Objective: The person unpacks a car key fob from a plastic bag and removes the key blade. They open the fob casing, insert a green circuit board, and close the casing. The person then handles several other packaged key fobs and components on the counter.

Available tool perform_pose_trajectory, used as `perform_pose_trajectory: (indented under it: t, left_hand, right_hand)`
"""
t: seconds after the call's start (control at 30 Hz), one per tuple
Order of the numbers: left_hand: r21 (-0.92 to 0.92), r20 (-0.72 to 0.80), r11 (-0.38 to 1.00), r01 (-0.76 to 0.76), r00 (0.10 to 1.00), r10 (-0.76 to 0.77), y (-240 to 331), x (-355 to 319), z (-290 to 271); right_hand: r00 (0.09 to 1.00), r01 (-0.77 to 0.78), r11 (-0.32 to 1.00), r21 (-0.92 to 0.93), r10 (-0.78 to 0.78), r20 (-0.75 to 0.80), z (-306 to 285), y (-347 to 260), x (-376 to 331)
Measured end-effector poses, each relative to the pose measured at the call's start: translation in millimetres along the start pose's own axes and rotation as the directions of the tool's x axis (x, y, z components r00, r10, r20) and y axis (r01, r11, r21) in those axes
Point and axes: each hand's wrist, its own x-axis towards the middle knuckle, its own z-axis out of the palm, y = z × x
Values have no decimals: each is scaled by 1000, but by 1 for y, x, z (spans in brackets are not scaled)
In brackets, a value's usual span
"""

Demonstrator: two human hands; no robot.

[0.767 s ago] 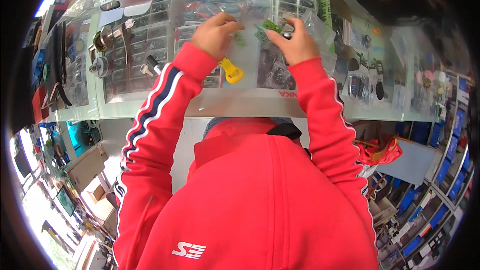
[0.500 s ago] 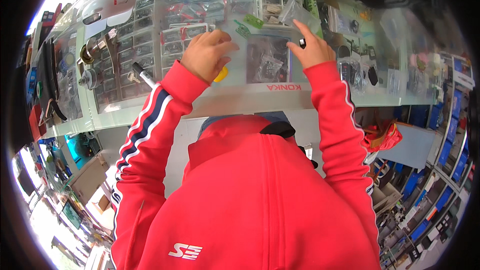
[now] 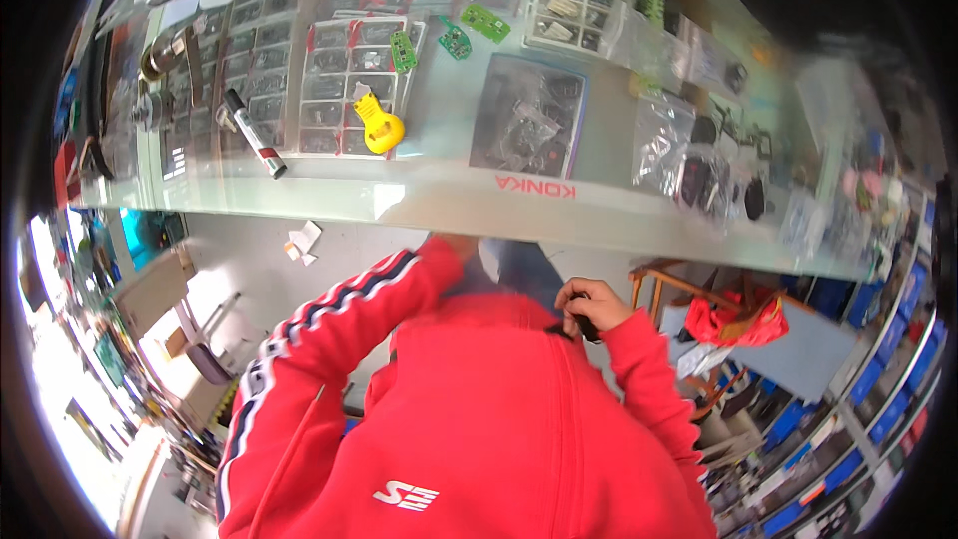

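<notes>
Currently the right hand [image 3: 595,303] is seen below the edge of the glass desk [image 3: 439,202], drawn in close to the chest of the red jacket [image 3: 499,419]. Its fingers are curled tight around a small dark object [image 3: 582,325], of which only a sliver shows, so its kind cannot be told. The left hand is hidden under the desk edge beyond the striped left sleeve [image 3: 339,304]; whether it is spread or closed cannot be told. On the desk, well apart from the hands, a yellow tool [image 3: 380,125] is laid on a tray of small parts [image 3: 344,85], with green circuit boards [image 3: 469,32] beyond it and a black marker [image 3: 253,133] off to the left. Clear plastic bags [image 3: 666,145] are spread toward the right.
</notes>
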Motion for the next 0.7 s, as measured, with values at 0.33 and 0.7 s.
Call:
perform_pose_trajectory:
  t: [0.33, 0.7]
  left_hand:
    - [-174, -33, 818, 548, 827, -561, -72, 136, 46]
    - [-434, -48, 658, 616, 714, -699, -75, -130, 59]
  right_hand:
    - [832, 108, 835, -539, -373, -411, -158, -11, 217]
    - [900, 85, 469, -879, -415, -135, -28, 60, 113]
